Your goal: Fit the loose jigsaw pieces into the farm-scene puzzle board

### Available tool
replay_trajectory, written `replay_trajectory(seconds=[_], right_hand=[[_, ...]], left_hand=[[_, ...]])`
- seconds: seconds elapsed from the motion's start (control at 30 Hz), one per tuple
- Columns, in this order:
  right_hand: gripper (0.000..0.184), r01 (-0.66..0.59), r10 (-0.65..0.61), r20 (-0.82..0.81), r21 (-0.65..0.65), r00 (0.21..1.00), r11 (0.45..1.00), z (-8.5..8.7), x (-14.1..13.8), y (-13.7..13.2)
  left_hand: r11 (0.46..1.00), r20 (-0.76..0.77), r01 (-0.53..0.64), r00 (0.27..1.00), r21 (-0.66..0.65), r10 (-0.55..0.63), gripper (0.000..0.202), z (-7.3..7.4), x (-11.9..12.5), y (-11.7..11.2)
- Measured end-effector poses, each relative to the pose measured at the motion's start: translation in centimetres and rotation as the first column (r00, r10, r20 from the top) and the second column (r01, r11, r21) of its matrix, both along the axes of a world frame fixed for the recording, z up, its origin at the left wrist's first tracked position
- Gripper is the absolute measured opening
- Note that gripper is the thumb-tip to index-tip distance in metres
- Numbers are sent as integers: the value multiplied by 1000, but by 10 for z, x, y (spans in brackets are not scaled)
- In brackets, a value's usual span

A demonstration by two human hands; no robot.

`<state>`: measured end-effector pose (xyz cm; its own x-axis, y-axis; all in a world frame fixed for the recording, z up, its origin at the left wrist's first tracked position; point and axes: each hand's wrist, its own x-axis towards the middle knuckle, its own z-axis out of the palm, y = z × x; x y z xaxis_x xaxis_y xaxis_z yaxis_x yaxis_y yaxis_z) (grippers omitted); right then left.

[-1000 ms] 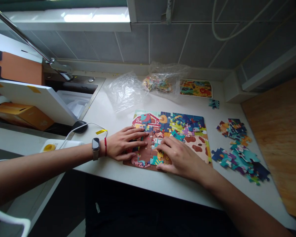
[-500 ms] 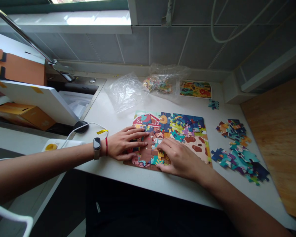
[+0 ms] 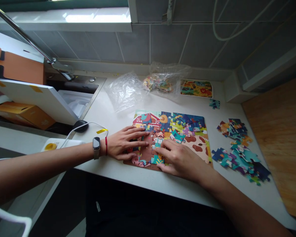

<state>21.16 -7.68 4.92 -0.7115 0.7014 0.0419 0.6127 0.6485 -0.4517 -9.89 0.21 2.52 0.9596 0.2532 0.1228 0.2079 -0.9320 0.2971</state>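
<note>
A colourful farm jigsaw puzzle (image 3: 187, 131) lies on the white counter (image 3: 106, 108) in front of me. My left hand (image 3: 124, 143) lies flat on the puzzle's left side with its fingers stretched out; a watch and a red string are on that wrist. My right hand (image 3: 180, 158) rests on the puzzle's lower middle, its fingers bent and its fingertips pressing on the pieces there. Neither hand lifts a piece.
Loose puzzle pieces (image 3: 239, 154) lie in two heaps at the right. A single piece (image 3: 214, 104), a picture card (image 3: 196, 88) and clear plastic bags (image 3: 138, 89) sit at the back. A sink with a tap (image 3: 61, 70), boxes (image 3: 22, 115) and a white cable (image 3: 84, 126) are at the left. A wooden board (image 3: 281, 138) borders the right.
My right hand's fingers have shifted slightly left on the lower pieces. My left hand has stayed flat in place.
</note>
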Motion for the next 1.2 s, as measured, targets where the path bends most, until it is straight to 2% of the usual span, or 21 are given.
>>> replay_trajectory(seconds=[0.43, 0.53, 0.63, 0.8, 0.97, 1.03, 1.1, 1.13, 1.2], right_hand=[[27, -7, 8, -63, 11, 998, 1000, 2, 2, 2], [29, 12, -16, -85, -41, 996, 999, 11, 16, 10], [33, 98, -101, -20, -127, 995, 987, 22, 41, 19], [55, 120, -100, 93, -236, 991, 964, 34, 63, 24], [29, 269, -255, 97, -173, 962, 947, 38, 67, 25], [26, 365, -356, 83, -173, 931, 915, 44, 82, 27], [24, 508, -510, 25, -148, 860, 849, 52, 105, 27], [24, 607, -612, -33, -99, 790, 789, 56, 117, 24], [26, 802, -792, -149, 21, 593, 597, 61, 140, 14]], left_hand=[[996, 21, 87, 996, 19, -87, 58, -2, -3, 1], [997, 11, 77, 997, 9, -77, 56, 0, -2, -1], [999, 38, 48, 998, -14, -48, 55, 0, -1, -3], [996, 47, -11, 999, -87, 15, 62, -3, 0, -8], [993, 101, -36, 994, -110, 47, 69, -5, 3, -12], [994, 116, -37, 992, -104, 49, 70, -5, 4, -12], [994, 120, -43, 991, -99, 55, 68, -6, 4, -12], [994, 120, -46, 991, -97, 58, 68, -6, 4, -12], [994, 122, -52, 991, -91, 63, 68, -6, 4, -12]])
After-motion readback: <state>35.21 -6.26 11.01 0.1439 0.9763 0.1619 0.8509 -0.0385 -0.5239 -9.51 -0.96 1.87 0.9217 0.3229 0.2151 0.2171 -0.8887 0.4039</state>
